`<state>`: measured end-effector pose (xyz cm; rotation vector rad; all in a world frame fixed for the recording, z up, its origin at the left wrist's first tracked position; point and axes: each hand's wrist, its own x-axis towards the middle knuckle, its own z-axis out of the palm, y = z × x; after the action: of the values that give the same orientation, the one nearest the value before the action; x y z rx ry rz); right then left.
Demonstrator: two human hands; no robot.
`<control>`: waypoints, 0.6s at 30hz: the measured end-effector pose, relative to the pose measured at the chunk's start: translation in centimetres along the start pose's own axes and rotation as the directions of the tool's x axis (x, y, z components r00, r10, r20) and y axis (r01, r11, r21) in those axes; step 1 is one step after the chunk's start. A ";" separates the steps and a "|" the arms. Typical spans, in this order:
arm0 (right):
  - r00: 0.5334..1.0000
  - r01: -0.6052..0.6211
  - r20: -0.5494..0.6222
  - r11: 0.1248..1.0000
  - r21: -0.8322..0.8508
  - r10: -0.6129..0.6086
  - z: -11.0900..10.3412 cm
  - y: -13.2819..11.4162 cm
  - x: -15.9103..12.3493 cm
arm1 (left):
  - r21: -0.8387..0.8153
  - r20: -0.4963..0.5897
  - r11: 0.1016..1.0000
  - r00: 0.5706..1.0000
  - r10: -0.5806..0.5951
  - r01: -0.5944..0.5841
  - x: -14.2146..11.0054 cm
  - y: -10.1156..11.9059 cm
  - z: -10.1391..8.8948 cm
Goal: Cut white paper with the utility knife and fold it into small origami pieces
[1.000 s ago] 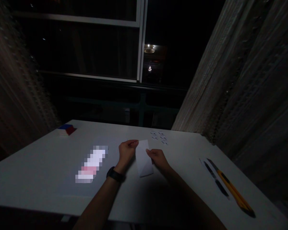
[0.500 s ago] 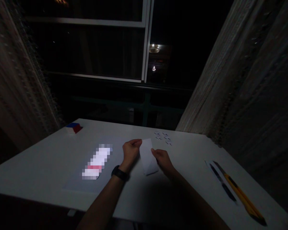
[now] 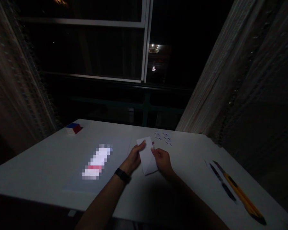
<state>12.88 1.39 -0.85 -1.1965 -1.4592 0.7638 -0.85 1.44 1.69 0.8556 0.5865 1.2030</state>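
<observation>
A folded piece of white paper [image 3: 148, 158] is held up over the table between both hands. My left hand [image 3: 135, 155] grips its left side, thumb lying across the upper front and fingers behind it. Pinching the right edge, my right hand [image 3: 162, 159] has its thumb on the front and the other fingers curled. A diagonal crease shows near the paper's lower end. Just beyond the paper, several small white pieces with dark marks [image 3: 163, 138] lie in two columns on the table.
On the white table [image 3: 38, 163], a blue, red and white cube [image 3: 73, 128] sits at the far left. A blurred-out bright phone-like screen [image 3: 97, 162] lies on a pale sheet [image 3: 69, 185]. At right lie a pen [image 3: 222, 182] and a yellow box cutter [image 3: 244, 198]. Curtains flank a dark window.
My left hand has moved from the paper's top left corner to a fuller grip on its left side, thumb now over the front. My right hand keeps its pinch.
</observation>
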 end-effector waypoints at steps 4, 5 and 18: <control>0.998 -0.044 0.047 0.996 0.084 0.040 0.3 -0.5 -0.1 | -0.144 0.046 0.983 0.993 -0.105 0.111 0.0 -0.2 0.5; 0.997 -0.058 0.057 0.992 0.111 0.052 0.3 -0.7 -0.2 | -0.166 0.033 0.979 0.993 -0.114 0.118 0.1 -0.1 0.5; 0.992 -0.026 0.121 0.999 0.040 0.021 0.0 -0.4 0.0 | -0.148 -0.060 0.986 0.994 -0.091 0.081 -0.1 0.6 0.2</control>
<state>12.78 1.29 -0.53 -1.1545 -1.5230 0.8911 -1.03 1.40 2.27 0.6626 0.5767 1.1839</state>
